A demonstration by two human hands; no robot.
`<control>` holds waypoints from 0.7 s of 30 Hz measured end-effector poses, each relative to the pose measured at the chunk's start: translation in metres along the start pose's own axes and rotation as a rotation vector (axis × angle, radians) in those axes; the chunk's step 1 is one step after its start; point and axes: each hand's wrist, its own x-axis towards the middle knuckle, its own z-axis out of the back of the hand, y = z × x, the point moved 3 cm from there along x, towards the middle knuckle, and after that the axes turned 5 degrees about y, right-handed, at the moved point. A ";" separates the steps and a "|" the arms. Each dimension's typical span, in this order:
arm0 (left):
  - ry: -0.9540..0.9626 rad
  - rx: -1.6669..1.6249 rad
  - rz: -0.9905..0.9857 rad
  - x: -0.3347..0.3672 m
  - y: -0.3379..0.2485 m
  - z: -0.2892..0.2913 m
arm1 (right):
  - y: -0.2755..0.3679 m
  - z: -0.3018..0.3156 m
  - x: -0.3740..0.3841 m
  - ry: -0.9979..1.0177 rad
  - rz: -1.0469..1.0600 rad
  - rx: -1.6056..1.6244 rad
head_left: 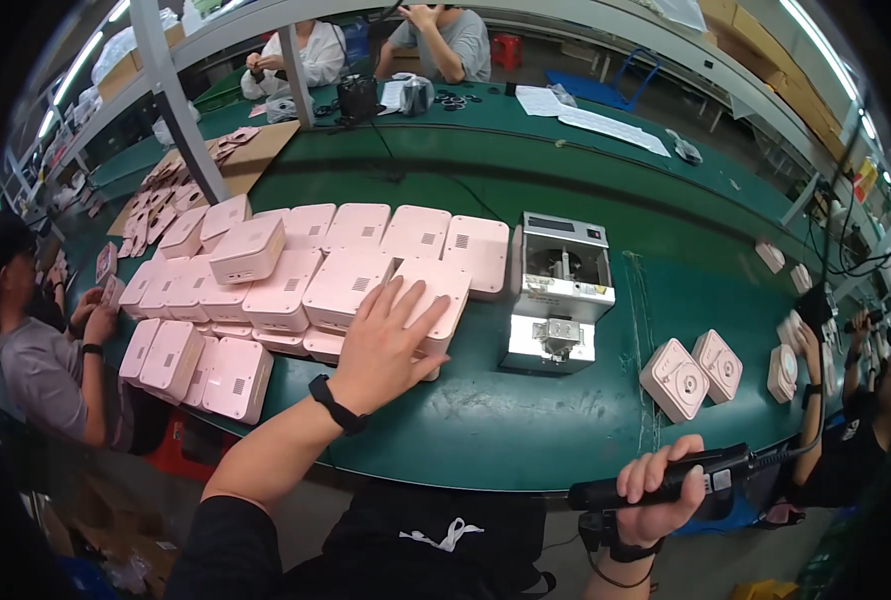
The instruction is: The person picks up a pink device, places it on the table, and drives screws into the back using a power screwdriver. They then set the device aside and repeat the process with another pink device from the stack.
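My left hand (390,340), with a black band at the wrist, lies with spread fingers on a pale pink square housing (453,290) at the right front of a stack. More pink housings (349,280) of the same kind are piled to its left, several showing small vent slots and corner holes. In my right hand (660,490), near the table's front edge, is a black electric screwdriver (600,493) with a cable; its grip is wrapped by my fingers. A metal fixture (565,265) stands on the table between my two hands.
The green table (435,425) runs across the view. Two housings with round openings (676,380) sit at the right, near a co-worker's hand (810,350). Another person (55,360) works at the left. Loose pink plates (160,205) lie behind, beside a metal post (180,110).
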 end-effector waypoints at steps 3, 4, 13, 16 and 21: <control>-0.025 -0.068 -0.118 -0.010 0.009 -0.001 | 0.005 -0.003 0.000 0.034 0.017 -0.059; -0.038 -0.098 -0.171 -0.012 0.009 -0.002 | 0.009 -0.002 0.000 0.041 0.021 -0.087; 0.089 -0.304 -0.852 -0.042 -0.051 -0.001 | 0.021 0.005 0.015 -0.123 0.087 -0.223; 0.127 -0.388 -0.929 -0.038 -0.066 -0.036 | 0.013 -0.008 0.026 -0.149 0.130 -0.237; 0.275 -0.534 -0.614 -0.011 -0.059 -0.029 | 0.013 -0.022 0.055 -0.001 0.197 -0.177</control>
